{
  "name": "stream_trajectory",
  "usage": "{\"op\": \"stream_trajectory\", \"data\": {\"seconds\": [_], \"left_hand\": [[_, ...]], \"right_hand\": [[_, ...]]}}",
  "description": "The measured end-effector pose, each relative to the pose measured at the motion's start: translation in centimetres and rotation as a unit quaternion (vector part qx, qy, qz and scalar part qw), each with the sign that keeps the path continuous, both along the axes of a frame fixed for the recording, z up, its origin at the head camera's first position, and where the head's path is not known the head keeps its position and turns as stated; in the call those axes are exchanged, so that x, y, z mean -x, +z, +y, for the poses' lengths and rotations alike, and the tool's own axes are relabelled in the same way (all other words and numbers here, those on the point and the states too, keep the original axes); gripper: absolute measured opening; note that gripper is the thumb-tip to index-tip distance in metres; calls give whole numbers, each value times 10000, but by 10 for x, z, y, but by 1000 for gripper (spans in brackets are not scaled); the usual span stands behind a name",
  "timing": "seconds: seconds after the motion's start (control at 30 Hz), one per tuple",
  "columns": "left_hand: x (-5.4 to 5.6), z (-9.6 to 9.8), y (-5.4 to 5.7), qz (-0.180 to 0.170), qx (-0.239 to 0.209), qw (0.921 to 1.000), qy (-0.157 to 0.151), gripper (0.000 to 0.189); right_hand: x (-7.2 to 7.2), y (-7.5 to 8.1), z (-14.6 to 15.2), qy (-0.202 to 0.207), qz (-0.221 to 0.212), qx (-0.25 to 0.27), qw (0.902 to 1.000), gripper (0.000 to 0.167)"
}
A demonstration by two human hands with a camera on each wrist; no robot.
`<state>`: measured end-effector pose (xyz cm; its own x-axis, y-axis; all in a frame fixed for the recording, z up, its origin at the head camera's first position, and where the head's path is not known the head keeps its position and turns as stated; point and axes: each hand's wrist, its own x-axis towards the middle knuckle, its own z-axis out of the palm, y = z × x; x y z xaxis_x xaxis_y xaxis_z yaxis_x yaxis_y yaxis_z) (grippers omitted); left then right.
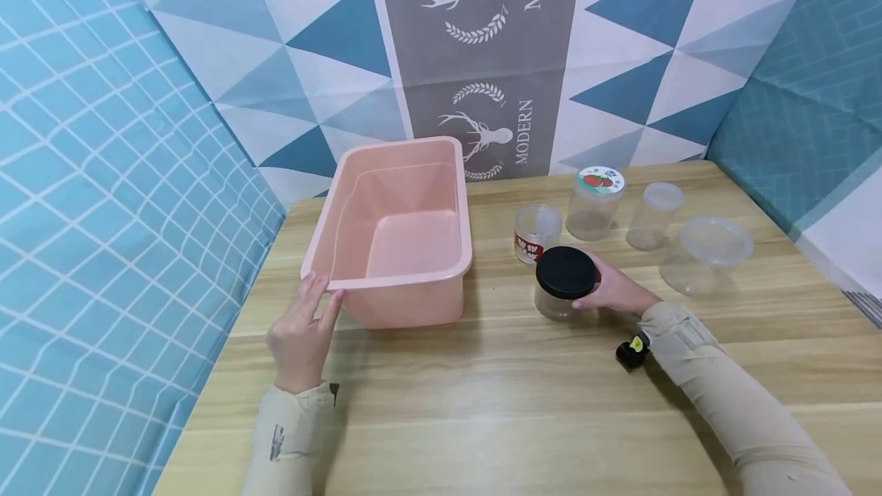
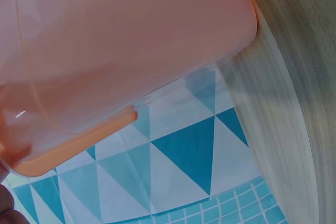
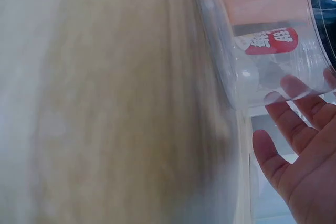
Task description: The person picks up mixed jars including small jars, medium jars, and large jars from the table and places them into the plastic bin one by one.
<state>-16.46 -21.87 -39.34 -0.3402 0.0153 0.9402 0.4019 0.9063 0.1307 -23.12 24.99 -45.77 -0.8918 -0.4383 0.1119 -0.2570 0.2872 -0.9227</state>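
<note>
A pink plastic basin (image 1: pixel 386 305) stands on the table at centre left. My left hand (image 1: pixel 301 335) grips its near left corner, with fingers over the rim and thumb at the outer side. The left wrist view is mostly filled by the basin's wall (image 2: pixel 136 30). Right of the basin is a clear jar (image 1: pixel 551 306) with a black screw lid (image 1: pixel 566 272). My right hand (image 1: pixel 609 287) holds this jar from its right side, thumb toward me. In the right wrist view, fingertips (image 3: pixel 275 98) lie against the jar's clear wall (image 3: pixel 252 85).
Behind the held jar stands a small clear jar (image 1: pixel 537 222) with a red label. Farther right are a tomato-lidded jar (image 1: pixel 591 213), a slim clear jar (image 1: pixel 651 217) and a wide, pale-lidded container (image 1: pixel 696 259). Patterned cloth walls (image 1: pixel 331 44) border the wooden table (image 1: pixel 468 412).
</note>
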Motion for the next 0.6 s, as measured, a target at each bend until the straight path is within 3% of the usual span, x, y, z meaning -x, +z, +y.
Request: {"op": "stream_trajectory", "data": {"seconds": [0.6], "left_hand": [[2,-1,-1,56,-55,10000,-24,54]], "right_hand": [[-4,6,-5,-367,83,-116,9992,85]]}}
